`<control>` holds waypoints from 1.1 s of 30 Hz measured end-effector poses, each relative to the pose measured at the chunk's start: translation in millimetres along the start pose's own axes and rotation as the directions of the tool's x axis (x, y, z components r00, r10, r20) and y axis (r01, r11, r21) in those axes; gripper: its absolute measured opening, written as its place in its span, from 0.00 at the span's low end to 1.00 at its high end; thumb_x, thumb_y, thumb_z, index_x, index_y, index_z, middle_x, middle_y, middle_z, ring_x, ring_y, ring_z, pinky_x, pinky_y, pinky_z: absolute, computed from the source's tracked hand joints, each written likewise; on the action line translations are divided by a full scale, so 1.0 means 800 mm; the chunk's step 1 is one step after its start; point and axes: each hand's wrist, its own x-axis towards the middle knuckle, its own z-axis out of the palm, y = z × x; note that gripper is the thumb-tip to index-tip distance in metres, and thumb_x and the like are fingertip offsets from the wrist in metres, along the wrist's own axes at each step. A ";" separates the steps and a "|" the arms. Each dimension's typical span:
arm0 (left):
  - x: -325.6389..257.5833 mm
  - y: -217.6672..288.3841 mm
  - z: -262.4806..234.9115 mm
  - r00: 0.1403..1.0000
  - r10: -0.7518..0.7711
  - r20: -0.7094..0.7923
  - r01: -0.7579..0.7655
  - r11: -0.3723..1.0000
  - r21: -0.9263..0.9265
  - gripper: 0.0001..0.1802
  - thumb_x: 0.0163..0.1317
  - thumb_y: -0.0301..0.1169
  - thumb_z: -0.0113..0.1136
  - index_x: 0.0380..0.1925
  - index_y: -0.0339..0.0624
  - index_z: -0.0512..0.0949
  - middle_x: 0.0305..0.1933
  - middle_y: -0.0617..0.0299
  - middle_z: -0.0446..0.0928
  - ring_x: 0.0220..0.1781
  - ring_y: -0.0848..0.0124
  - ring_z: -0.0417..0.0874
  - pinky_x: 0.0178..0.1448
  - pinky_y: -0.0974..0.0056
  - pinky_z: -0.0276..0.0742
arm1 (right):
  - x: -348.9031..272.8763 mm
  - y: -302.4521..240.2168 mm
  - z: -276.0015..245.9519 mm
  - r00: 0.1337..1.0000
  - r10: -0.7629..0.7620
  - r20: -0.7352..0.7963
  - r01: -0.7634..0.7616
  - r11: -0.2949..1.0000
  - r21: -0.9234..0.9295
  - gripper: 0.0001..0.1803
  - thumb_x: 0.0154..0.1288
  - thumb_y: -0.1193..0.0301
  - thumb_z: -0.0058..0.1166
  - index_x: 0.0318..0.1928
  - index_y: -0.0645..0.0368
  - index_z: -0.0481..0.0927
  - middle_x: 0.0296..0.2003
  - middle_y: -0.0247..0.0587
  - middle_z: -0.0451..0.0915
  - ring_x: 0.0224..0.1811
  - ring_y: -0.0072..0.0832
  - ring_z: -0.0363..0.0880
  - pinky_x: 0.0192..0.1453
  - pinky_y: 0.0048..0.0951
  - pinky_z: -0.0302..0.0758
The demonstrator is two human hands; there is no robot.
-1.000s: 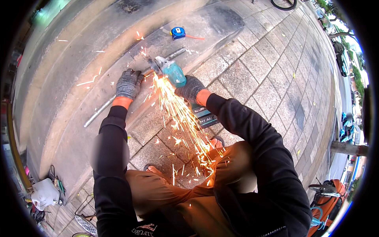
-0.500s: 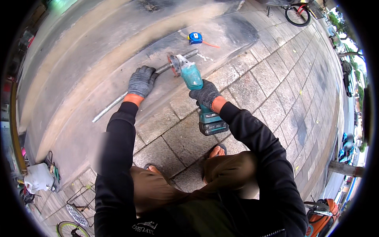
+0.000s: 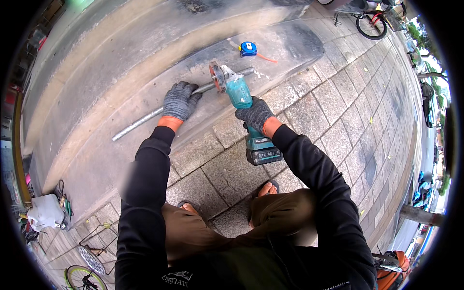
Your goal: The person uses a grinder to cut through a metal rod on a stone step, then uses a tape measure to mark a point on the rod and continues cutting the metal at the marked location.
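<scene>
My left hand [image 3: 181, 101], in a grey knit glove with an orange cuff, presses down over a long grey metal pipe [image 3: 137, 124], its fingers curled onto it. The pipe lies slantwise on the concrete step, its far right end beyond the tool. In the same kind of glove, my right hand [image 3: 256, 116] grips the body of a teal cordless angle grinder [image 3: 239, 92] with a black battery [image 3: 264, 155] at its near end. The reddish grinder disc [image 3: 217, 77] stands on edge over the pipe, right of my left hand; whether they touch I cannot tell.
A blue tape measure [image 3: 248, 49] with an orange strap lies on the step [image 3: 285, 41] beyond the pipe. Grey paving [image 3: 319, 116] runs along the right. A white plastic jug [image 3: 46, 212] is at the lower left; a bicycle wheel [image 3: 371, 25] stands at the far right.
The view has shifted slightly. The pipe has swung a little, its left end going farther away. The grinder head has tilted, and its disc shows more of its face.
</scene>
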 end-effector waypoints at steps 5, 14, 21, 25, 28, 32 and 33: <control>0.002 0.016 -0.011 0.996 -0.056 0.068 0.057 0.998 -0.019 0.17 0.68 0.43 0.72 0.52 0.48 0.90 0.53 0.49 0.86 0.57 0.46 0.86 0.64 0.46 0.82 | -0.003 -0.006 0.003 1.000 0.013 -0.015 -0.013 1.000 -0.011 0.21 0.65 0.67 0.74 0.54 0.64 0.82 0.35 0.44 0.87 0.26 0.34 0.87 0.32 0.40 0.83; 0.003 0.017 -0.015 0.992 -0.082 0.095 0.084 0.996 -0.022 0.18 0.68 0.43 0.72 0.52 0.48 0.90 0.53 0.49 0.85 0.59 0.46 0.85 0.65 0.46 0.82 | -0.001 -0.003 0.006 1.000 0.009 0.007 -0.009 0.999 -0.039 0.22 0.65 0.66 0.75 0.54 0.64 0.82 0.36 0.44 0.88 0.26 0.33 0.88 0.32 0.39 0.84; 0.004 0.018 -0.010 0.994 -0.067 0.089 0.069 0.998 -0.016 0.17 0.68 0.43 0.71 0.52 0.48 0.90 0.55 0.49 0.85 0.59 0.46 0.85 0.65 0.46 0.83 | 0.009 0.010 0.005 0.999 0.005 -0.036 -0.009 0.994 -0.113 0.23 0.64 0.65 0.76 0.52 0.64 0.84 0.33 0.45 0.88 0.26 0.32 0.88 0.33 0.38 0.84; 0.002 -0.004 0.007 0.996 -0.026 0.089 0.023 0.999 0.039 0.20 0.67 0.46 0.72 0.56 0.54 0.89 0.58 0.52 0.86 0.62 0.48 0.85 0.67 0.45 0.83 | 0.014 0.008 0.007 0.999 0.011 -0.034 -0.016 0.989 -0.149 0.26 0.61 0.60 0.78 0.53 0.65 0.85 0.32 0.47 0.89 0.28 0.34 0.89 0.35 0.39 0.85; -0.002 -0.029 0.025 0.998 0.041 0.057 -0.045 0.996 0.072 0.20 0.69 0.45 0.71 0.57 0.52 0.88 0.60 0.52 0.86 0.62 0.49 0.85 0.68 0.46 0.82 | 0.028 0.014 0.011 0.996 -0.079 -0.051 0.064 0.970 -0.235 0.28 0.59 0.57 0.79 0.52 0.65 0.87 0.34 0.50 0.90 0.29 0.36 0.90 0.37 0.40 0.86; 0.006 -0.005 0.004 0.983 0.146 0.107 -0.148 0.989 0.005 0.18 0.70 0.40 0.70 0.57 0.47 0.87 0.60 0.51 0.86 0.61 0.50 0.86 0.68 0.47 0.83 | 0.028 0.015 0.004 0.997 -0.067 -0.042 0.055 0.967 -0.247 0.30 0.56 0.55 0.79 0.52 0.64 0.88 0.39 0.52 0.92 0.37 0.40 0.92 0.46 0.43 0.86; 0.001 -0.008 0.001 0.991 0.032 0.127 -0.020 0.995 -0.097 0.18 0.71 0.39 0.70 0.57 0.46 0.87 0.61 0.51 0.86 0.61 0.50 0.86 0.68 0.48 0.83 | 0.025 0.011 0.007 1.000 0.011 -0.003 -0.011 0.984 -0.178 0.31 0.55 0.54 0.79 0.53 0.63 0.88 0.42 0.53 0.92 0.42 0.42 0.93 0.50 0.44 0.86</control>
